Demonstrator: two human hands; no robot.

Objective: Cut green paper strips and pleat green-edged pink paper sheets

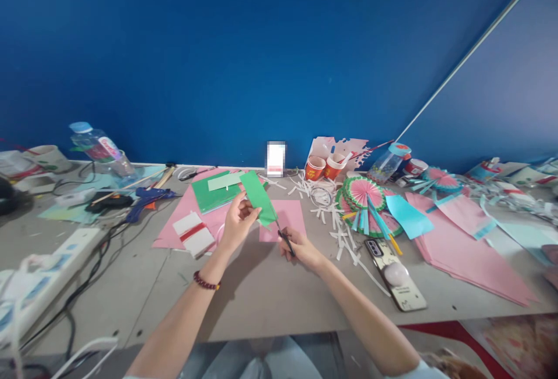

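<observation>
My left hand (243, 217) pinches a strip of green paper (258, 194) by its left side and holds it up over the table. In my right hand (297, 248) is a pair of dark-handled scissors (286, 242), with the fingers around the handles. The blades meet the lower right edge of the green paper; how far apart they are I cannot tell. Below the two hands lies a square of pink paper (288, 219). Behind my left hand are a stack of green paper (211, 196) and a pale green strip (224, 181).
On the left lie a blue glue gun (146, 201), a power strip (52, 271) with cables, and a tilted bottle (98, 146). To the right are white paper scraps (344, 236), paper cups (314, 168), a pink-green paper fan (364, 196), a phone (410, 295) and pink sheets (462, 257).
</observation>
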